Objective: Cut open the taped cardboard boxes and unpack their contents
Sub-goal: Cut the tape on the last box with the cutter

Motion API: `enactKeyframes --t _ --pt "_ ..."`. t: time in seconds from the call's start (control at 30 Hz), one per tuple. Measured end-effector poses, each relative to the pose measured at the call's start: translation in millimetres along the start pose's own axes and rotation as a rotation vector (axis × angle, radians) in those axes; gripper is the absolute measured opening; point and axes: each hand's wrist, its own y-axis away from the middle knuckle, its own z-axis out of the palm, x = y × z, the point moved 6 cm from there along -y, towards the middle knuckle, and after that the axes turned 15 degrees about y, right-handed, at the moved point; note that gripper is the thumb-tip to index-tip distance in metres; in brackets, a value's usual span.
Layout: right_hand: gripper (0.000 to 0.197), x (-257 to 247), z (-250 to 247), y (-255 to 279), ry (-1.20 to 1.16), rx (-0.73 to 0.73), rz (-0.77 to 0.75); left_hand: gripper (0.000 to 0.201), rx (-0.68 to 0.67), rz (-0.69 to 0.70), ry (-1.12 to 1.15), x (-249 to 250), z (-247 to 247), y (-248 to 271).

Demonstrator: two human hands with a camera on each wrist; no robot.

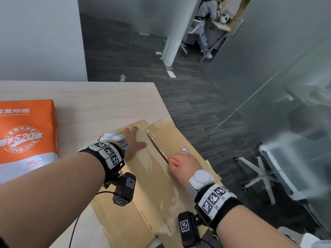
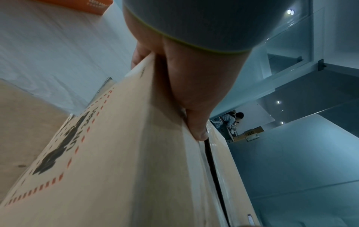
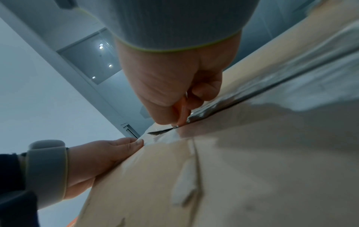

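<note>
A brown cardboard box (image 1: 154, 190) lies on the light wooden table (image 1: 100, 104), its top seam covered with clear tape (image 1: 152, 138). The far part of the seam is split open into a dark slit (image 2: 210, 162). My left hand (image 1: 133, 142) lies flat on the left flap, fingers straight, thumb by the seam (image 2: 198, 126). My right hand (image 1: 182, 163) grips a small orange cutter (image 1: 173, 161); its tip (image 3: 175, 126) sits in the seam where the slit ends. The near tape stretch (image 3: 291, 86) is uncut.
An orange ream of copy paper (image 1: 26, 136) stands on the table at the left. The table's right edge runs close to the box. Beyond it are dark carpet, a glass partition (image 1: 268, 86), a white chair base (image 1: 259, 174), and a person far back (image 1: 204, 24).
</note>
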Motion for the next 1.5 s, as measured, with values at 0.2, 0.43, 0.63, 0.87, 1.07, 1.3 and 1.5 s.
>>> enactKeyframes --t 0.2,0.43,0.63,0.87,1.07,1.3,1.5 --pt "0.027 28.4 8.2 39.3 -0.053 0.026 0.047 0.072 0.045 -0.014 -0.038 6.5 2.1 4.6" --pt "0.027 54.0 12.7 80.9 -0.077 -0.006 0.024 0.061 0.117 -0.055 -0.141 24.7 -4.5 24.9" --pt "0.037 68.9 18.1 99.6 -0.165 0.071 0.004 0.053 0.199 0.228 -0.218 94.7 20.2 75.4" --pt "0.012 73.5 23.7 101.5 -0.183 0.061 -0.059 0.079 -0.091 0.337 -0.287 130.1 103.2 143.7" --pt "0.012 88.2 30.7 119.7 -0.205 0.025 -0.1 0.096 -0.127 0.29 -0.327 124.0 110.9 147.7" --pt "0.02 126.9 43.4 147.5 -0.326 0.059 -0.101 0.095 -0.104 0.226 -0.301 126.7 113.9 149.4" --pt "0.015 165.0 57.4 140.8 -0.877 0.185 0.106 0.08 -0.036 0.179 -0.355 141.8 132.0 165.0"
